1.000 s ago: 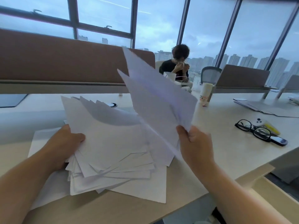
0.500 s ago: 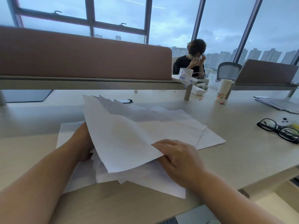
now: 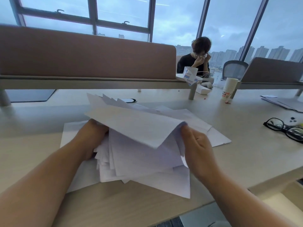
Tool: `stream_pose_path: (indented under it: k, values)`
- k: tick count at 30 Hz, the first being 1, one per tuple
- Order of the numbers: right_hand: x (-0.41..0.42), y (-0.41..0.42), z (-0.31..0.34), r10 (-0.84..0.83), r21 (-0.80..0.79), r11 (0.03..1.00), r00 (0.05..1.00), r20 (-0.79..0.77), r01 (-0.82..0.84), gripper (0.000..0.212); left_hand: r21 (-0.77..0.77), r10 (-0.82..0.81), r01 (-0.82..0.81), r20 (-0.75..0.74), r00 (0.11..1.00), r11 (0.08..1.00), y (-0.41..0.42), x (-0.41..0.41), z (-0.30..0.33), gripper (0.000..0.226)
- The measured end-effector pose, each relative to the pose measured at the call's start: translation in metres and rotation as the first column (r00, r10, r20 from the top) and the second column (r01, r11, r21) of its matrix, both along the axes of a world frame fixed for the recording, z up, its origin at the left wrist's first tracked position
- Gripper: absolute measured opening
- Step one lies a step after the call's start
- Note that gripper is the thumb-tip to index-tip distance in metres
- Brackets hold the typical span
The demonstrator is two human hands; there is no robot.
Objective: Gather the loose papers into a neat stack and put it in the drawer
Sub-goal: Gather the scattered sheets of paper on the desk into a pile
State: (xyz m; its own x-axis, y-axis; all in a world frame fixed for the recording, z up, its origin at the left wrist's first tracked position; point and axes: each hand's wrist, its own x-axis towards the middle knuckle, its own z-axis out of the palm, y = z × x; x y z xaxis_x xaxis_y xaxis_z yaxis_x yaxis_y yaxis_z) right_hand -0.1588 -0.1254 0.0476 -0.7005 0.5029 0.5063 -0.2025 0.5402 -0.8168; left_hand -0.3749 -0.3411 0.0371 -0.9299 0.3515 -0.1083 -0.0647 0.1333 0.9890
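Observation:
A ragged pile of white papers (image 3: 141, 133) is lifted off the pale desk (image 3: 246, 154), its sheets fanned and skewed. My left hand (image 3: 91, 138) grips the pile's left edge, fingers hidden under the sheets. My right hand (image 3: 196, 146) grips the right edge, thumb on top near the corner. More loose sheets (image 3: 218, 138) lie flat on the desk under and to the right of the pile. The light inside of an open drawer (image 3: 282, 202) shows below the desk edge at lower right.
Black glasses (image 3: 285, 130) lie at the right of the desk. A stack of paper cups (image 3: 229, 88) and a tissue box (image 3: 190, 76) stand at the back by the brown divider (image 3: 85, 58). A person sits behind it. Grey folders (image 3: 285, 104) lie far right.
My right hand brought the raised sheets down onto the pile, then moved to its right edge. Both hands now hold the pile between them, lifted slightly.

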Motion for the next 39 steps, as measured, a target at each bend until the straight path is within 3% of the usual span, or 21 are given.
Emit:
stream_pose_path:
  k: [2, 4, 6, 11, 13, 16, 19, 24, 28, 32, 34, 36, 39]
  values:
    - [-0.003, 0.005, 0.007, -0.005, -0.251, 0.968, 1.0, -0.028, -0.002, 0.087, -0.016, 0.013, -0.013, -0.041, 0.999, 1.0, 0.002, 0.013, 0.012, 0.018]
    - [-0.004, 0.011, 0.02, -0.066, -0.458, 0.889, 0.993, -0.1, 0.013, 0.053, -0.015, -0.009, 0.008, -0.06, 0.998, 1.0, 0.003, 0.011, 0.011, 0.024]
    - [-0.006, 0.023, 0.033, -0.128, -0.565, 0.824, 0.986, -0.11, 0.043, 0.031, -0.027, -0.012, 0.011, -0.057, 0.998, 1.0, 0.004, 0.012, 0.011, 0.025]
    - [-0.013, 0.06, 0.041, -0.204, -0.705, 0.693, 0.979, 0.009, 0.151, 0.017, -0.063, 0.09, -0.093, -0.038, 0.995, 0.994, 0.004, 0.002, 0.01, 0.018]
    - [-0.017, 0.075, 0.032, -0.163, -0.646, 0.734, 0.978, 0.134, 0.211, 0.017, -0.084, 0.109, -0.112, -0.035, 0.993, 0.99, 0.005, 0.001, 0.009, 0.013]
    - [-0.017, 0.093, 0.019, -0.166, -0.428, 0.853, 0.932, 0.322, 0.3, 0.013, -0.115, 0.106, -0.11, -0.039, 0.994, 0.987, 0.006, 0.004, 0.009, 0.013]
    - [-0.01, 0.101, 0.019, -0.238, -0.184, 0.919, 0.864, 0.444, 0.348, 0.031, -0.116, 0.09, -0.094, -0.04, 0.995, 0.989, 0.006, 0.002, 0.009, 0.021]
    - [0.021, 0.1, 0.028, -0.374, 0.136, 0.92, 0.717, 0.588, 0.369, 0.06, -0.146, 0.069, -0.079, -0.071, 0.995, 0.986, 0.006, 0.002, 0.01, 0.025]
    - [0.051, 0.067, 0.035, -0.32, 0.291, 0.947, 0.508, 0.8, 0.138, 0.044, -0.167, 0.049, -0.065, -0.101, 0.994, 0.984, 0.007, 0.004, 0.012, 0.021]
    - [0.086, 0.037, 0.05, -0.262, 0.344, 0.917, 0.347, 0.901, -0.201, 0.077, -0.193, 0.048, -0.071, -0.125, 0.991, 0.979, 0.005, 0.005, 0.011, 0.022]
    - [0.096, 0.029, 0.053, -0.274, 0.361, 0.849, 0.262, 0.925, -0.387, 0.102, -0.19, 0.054, -0.074, -0.109, 0.993, 0.979, 0.005, 0.006, 0.012, 0.023]
    - [0.099, 0.027, 0.043, -0.354, 0.452, 0.756, 0.284, 0.891, -0.474, 0.113, -0.187, 0.059, -0.078, -0.104, 0.993, 0.979, 0.005, 0.008, 0.013, 0.019]
    - [0.1, 0.029, 0.022, -0.381, 0.601, 0.645, 0.483, 0.788, -0.472, 0.107, -0.184, 0.06, -0.08, -0.115, 0.992, 0.98, 0.007, 0.012, 0.015, 0.014]
